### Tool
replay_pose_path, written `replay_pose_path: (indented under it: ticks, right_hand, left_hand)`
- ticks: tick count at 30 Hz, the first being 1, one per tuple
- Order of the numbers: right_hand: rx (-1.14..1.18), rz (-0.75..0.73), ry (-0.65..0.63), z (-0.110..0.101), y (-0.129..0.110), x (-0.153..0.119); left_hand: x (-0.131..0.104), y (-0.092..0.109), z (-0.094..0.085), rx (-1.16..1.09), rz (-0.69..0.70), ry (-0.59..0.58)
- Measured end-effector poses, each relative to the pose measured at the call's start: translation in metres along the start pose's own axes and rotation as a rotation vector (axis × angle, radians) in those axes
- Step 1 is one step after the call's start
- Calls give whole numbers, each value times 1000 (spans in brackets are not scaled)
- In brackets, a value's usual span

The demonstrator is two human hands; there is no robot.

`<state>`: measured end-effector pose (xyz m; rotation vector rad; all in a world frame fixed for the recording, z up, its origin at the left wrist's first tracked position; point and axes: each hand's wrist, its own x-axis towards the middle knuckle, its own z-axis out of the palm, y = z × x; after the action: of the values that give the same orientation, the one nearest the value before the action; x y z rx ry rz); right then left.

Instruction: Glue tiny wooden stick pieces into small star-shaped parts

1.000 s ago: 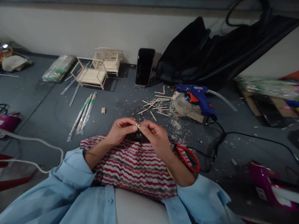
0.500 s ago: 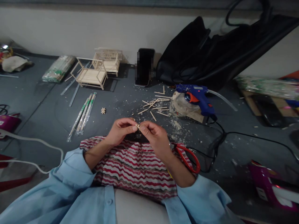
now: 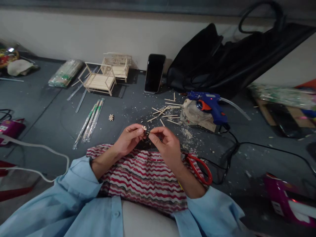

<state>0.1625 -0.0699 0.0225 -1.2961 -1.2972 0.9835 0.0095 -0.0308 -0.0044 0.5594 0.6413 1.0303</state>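
My left hand (image 3: 128, 139) pinches a small pale wooden piece (image 3: 144, 128) between thumb and fingertips. Just to its right, my right hand (image 3: 168, 147) has its thumb and forefinger drawn together; anything between them is too small to make out. The two hands are slightly apart, above the near edge of the table over a striped red and white cloth (image 3: 140, 177). A small star-shaped wooden cluster (image 3: 111, 117) lies to the left beyond my left hand. Short cut sticks (image 3: 163, 111) are scattered beyond my right hand. Red-handled scissors or pliers (image 3: 201, 172) lie by my right forearm.
A blue glue gun (image 3: 208, 103) rests on a bag-covered block, its cord (image 3: 230, 144) trailing right. Miniature wooden furniture frames (image 3: 100, 80) stand at the back left, near wrapped sticks (image 3: 90, 120). A phone (image 3: 155, 74) leans against the wall beside a black bag (image 3: 197, 62).
My hands have parted slightly from where their fingertips met. The wooden piece now shows at my left fingertips. The whole view has shifted a little.
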Motion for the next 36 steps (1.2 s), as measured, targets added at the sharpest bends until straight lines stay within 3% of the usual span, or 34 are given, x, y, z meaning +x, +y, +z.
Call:
replay_pose_path:
  ticks: [6,11,36]
  right_hand:
    - [-190,-216,53,0,-1,-3]
    - [-259,-281,62,0,-2,-3]
    - [-228,-264,85,-1,-5,-3]
  left_hand:
    - [-1,0,1,-18,-21,-11]
    - [-1,-2,0,-22,-41,4]
    - [-4,-3,2,87,-49,-29]
